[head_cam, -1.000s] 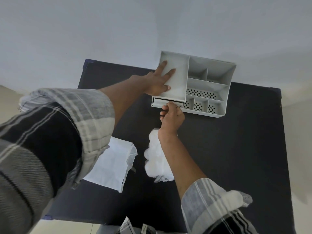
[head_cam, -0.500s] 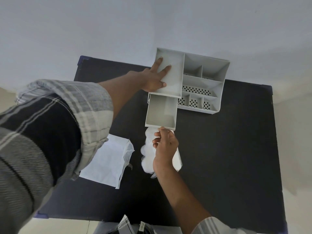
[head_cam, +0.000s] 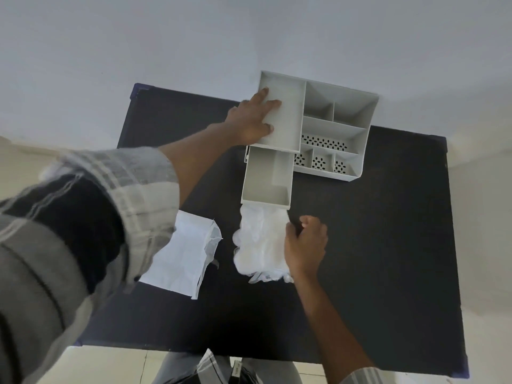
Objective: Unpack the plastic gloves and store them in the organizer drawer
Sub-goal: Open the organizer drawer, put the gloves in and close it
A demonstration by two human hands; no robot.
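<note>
Having let go of the drawer [head_cam: 267, 180], now pulled fully out and empty, the right hand [head_cam: 306, 245] is settling, fingers loose, onto the unpacked plastic gloves [head_cam: 260, 242] on the tabletop [head_cam: 374, 245] just near of it, while the left hand [head_cam: 253, 119] is pressing flat on the organizer [head_cam: 318, 106]; storing remains.

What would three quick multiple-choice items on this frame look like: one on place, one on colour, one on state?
1. Where is the white heap of plastic gloves?
A. inside the drawer
B. on the table before the drawer
C. on the organizer's top

2. What colour is the square table top?
A. black
B. white
C. red

3. The pale grey organizer drawer is:
A. shut
B. pulled out, empty
C. pulled out, full

Key: 1 B, the heap lies at the drawer's front edge; 2 A, dark surface throughout; 3 B, its bare floor shows.
</note>
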